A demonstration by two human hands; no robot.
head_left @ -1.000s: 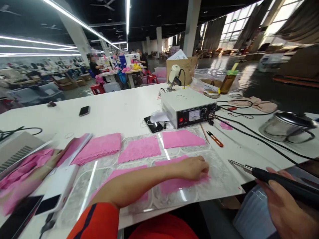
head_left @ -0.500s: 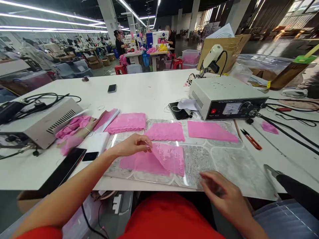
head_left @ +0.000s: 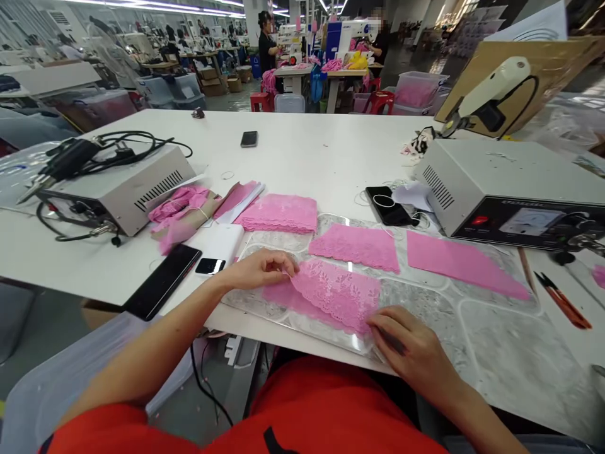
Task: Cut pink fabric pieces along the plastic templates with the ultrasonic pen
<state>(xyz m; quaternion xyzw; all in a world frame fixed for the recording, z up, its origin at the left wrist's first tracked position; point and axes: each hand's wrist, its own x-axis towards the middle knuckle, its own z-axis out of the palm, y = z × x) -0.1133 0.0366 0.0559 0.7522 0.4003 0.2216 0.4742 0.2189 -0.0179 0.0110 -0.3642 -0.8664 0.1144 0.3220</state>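
My left hand [head_left: 270, 268] is closed, pinching the upper left corner of a pink lace piece [head_left: 343, 287] slightly raised. At its lower right corner, the fingertips of my right hand [head_left: 409, 343] are closed on the same lace. Beneath it lies a plain pink fabric piece [head_left: 286, 301], partly covered, on a grey marbled mat [head_left: 425, 302] under clear sheeting. Behind are a stack of pink lace pieces [head_left: 283, 213], more scalloped pink lace [head_left: 357, 247], and plain pink fabric [head_left: 460, 261] with a slanted right end.
A grey power unit [head_left: 515, 173] stands at the right, another grey unit [head_left: 137, 195] at the left with a cabled handpiece [head_left: 70, 161]. Orange-handled thread snips [head_left: 562, 299] lie right of the mat. A black tablet-like device [head_left: 163, 282] overhangs the front edge. Co-workers sit at far sewing machines.
My right hand has come in from the right and closed on the lace's lower right corner. The lace is now spread wider between both hands. The view has turned left.
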